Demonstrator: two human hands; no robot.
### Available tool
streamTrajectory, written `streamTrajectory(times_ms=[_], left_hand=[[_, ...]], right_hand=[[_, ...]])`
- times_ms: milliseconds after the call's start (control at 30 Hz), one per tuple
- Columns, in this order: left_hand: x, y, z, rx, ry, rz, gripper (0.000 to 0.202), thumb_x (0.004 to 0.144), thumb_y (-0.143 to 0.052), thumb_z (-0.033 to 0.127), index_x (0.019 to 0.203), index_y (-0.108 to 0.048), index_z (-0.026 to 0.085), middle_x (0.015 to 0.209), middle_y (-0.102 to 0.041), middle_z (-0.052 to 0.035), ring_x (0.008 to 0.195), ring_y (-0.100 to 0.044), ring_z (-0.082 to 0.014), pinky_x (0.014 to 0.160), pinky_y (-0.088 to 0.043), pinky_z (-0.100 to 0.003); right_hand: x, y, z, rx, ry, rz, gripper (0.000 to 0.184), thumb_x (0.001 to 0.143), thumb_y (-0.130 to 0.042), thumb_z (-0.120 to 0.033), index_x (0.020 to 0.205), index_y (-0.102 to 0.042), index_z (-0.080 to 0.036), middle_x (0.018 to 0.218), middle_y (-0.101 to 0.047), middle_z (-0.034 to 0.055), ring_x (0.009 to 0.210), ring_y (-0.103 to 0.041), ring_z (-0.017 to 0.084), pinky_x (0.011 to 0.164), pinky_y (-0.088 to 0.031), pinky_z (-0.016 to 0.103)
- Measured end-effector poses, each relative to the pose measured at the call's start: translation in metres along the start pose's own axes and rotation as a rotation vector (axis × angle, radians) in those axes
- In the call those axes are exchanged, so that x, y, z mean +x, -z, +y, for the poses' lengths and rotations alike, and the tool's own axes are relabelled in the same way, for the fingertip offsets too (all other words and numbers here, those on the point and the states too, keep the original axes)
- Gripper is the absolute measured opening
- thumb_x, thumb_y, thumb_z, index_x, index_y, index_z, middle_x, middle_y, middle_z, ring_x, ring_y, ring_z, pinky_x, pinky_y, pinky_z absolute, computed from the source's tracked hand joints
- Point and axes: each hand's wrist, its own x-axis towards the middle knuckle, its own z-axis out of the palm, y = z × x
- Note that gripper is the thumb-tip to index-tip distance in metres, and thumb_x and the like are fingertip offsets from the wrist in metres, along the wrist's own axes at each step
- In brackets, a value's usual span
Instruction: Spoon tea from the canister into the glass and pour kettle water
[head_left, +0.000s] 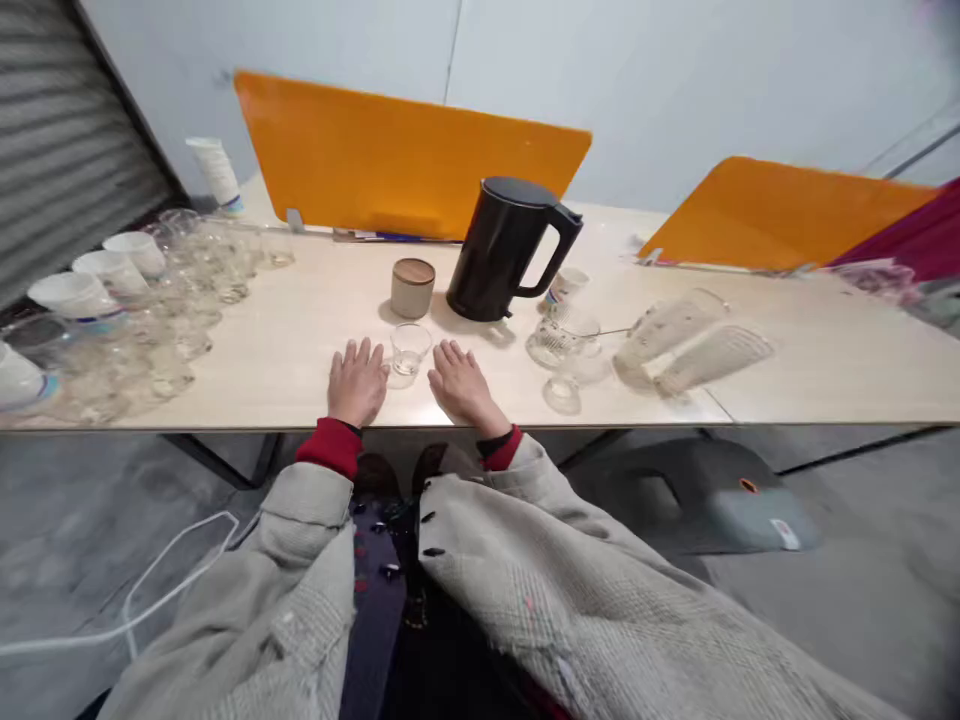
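My left hand [357,382] lies flat on the pale table [292,340], fingers stretched out, holding nothing. My right hand [460,384] rests flat as well, palm down, fingers apart. Between them stands a small clear glass [409,352], just beyond the fingertips and touched by neither hand. Behind it a round beige jar with a wooden lid [412,287] stands next to a black electric kettle [509,249] whose handle points right.
Several clear glasses [187,300] and white paper cups [112,272] crowd the table's left end. Right of the kettle lie a glass teapot [566,345] and an overturned clear pitcher [686,345]. Orange dividers [405,155] stand along the back. A grey stool [697,495] sits below.
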Motion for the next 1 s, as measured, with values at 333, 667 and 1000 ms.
streamTrajectory(times_ms=[333,667,1000], left_hand=[[0.002,-0.002,0.0,-0.027,0.012,0.005,0.063,0.115,-0.028,0.039,0.17,-0.052,0.019,0.183,-0.043,-0.0129,0.172,-0.035,-0.0401,0.14,-0.026,-0.065],[0.0,0.007,0.004,-0.037,0.015,-0.013,0.063,0.114,-0.029,0.037,0.17,-0.053,0.018,0.183,-0.043,-0.0134,0.172,-0.035,-0.0402,0.14,-0.027,-0.064],[-0.001,0.008,0.004,-0.022,0.025,-0.024,0.063,0.115,-0.029,0.038,0.171,-0.052,0.02,0.183,-0.042,-0.0122,0.173,-0.034,-0.0375,0.141,-0.026,-0.06]], right_hand=[[0.004,-0.005,0.004,0.02,0.002,0.016,0.068,0.115,-0.037,-0.03,0.177,-0.034,-0.003,0.188,-0.026,0.0202,0.178,-0.021,0.034,0.144,-0.017,0.057],[0.005,-0.011,0.007,0.015,0.01,0.047,0.068,0.114,-0.038,-0.031,0.176,-0.036,-0.003,0.187,-0.028,0.0201,0.178,-0.022,0.033,0.144,-0.018,0.057],[0.009,-0.022,0.014,0.048,0.037,0.11,0.066,0.113,-0.039,-0.033,0.173,-0.042,-0.005,0.185,-0.034,0.0215,0.176,-0.026,0.035,0.143,-0.02,0.06]])
